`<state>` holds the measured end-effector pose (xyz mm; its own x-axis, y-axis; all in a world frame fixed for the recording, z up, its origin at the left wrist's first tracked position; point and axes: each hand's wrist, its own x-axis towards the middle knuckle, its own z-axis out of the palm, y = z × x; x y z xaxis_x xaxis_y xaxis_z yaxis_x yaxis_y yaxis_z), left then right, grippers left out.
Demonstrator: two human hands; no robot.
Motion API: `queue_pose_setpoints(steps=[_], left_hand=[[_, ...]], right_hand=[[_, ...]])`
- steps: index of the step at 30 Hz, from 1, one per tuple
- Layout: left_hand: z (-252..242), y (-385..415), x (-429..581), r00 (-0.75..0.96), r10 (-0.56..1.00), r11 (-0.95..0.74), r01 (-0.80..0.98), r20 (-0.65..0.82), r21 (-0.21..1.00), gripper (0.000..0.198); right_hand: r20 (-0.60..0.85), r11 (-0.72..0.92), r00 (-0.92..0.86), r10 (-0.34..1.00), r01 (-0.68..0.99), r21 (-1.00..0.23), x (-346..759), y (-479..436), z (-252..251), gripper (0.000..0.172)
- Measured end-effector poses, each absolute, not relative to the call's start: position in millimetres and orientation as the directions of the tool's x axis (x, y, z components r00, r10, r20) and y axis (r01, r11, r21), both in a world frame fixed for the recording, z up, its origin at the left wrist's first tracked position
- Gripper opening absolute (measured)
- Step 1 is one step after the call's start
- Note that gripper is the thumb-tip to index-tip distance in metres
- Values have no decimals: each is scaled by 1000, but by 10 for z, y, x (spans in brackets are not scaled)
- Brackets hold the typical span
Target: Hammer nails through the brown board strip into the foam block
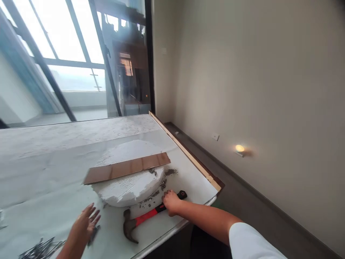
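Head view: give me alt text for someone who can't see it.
The right hand has its grip on a red-and-black hammer lying on a pale surface. The left hand, open, is beside blurred dark pieces; beyond the hands, a brown strip lies across a rounded white slab.
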<state>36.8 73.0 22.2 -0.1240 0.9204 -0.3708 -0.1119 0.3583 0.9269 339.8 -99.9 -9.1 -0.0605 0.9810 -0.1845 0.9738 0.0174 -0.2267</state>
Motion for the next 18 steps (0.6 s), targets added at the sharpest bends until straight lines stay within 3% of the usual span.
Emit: queue_pose_setpoints(steps=[2, 5, 9, 12, 14, 18], left_hand=[[305, 567, 383, -118, 877, 441, -188, -466, 878, 14], [453, 371, 377, -118, 876, 429, -256, -468, 867, 11], [607, 219, 292, -129, 888, 391, -291, -441, 873, 8], [626, 179, 183, -140, 896, 366, -302, -421, 880, 9], [589, 166, 119, -147, 892, 369, -307, -427, 877, 9], [432, 175, 91, -174, 870, 392, -322, -461, 862, 8]], right_hand=[[-160, 0, -47, 986, 959, -282, 3349, -1007, -49, 42], [-129, -1, -56, 990, 915, -404, 3294, -987, 76, 21], [-98, -39, -20, 995, 827, -561, 3297, -1106, 309, 20], [-44, -120, 123, 991, 726, -677, 3471, -1448, 470, 29], [-18, -183, 261, 965, 626, -758, 3683, -1763, 544, 24], [-103, -319, 559, 823, 303, -898, 4178, -2284, 538, 22]])
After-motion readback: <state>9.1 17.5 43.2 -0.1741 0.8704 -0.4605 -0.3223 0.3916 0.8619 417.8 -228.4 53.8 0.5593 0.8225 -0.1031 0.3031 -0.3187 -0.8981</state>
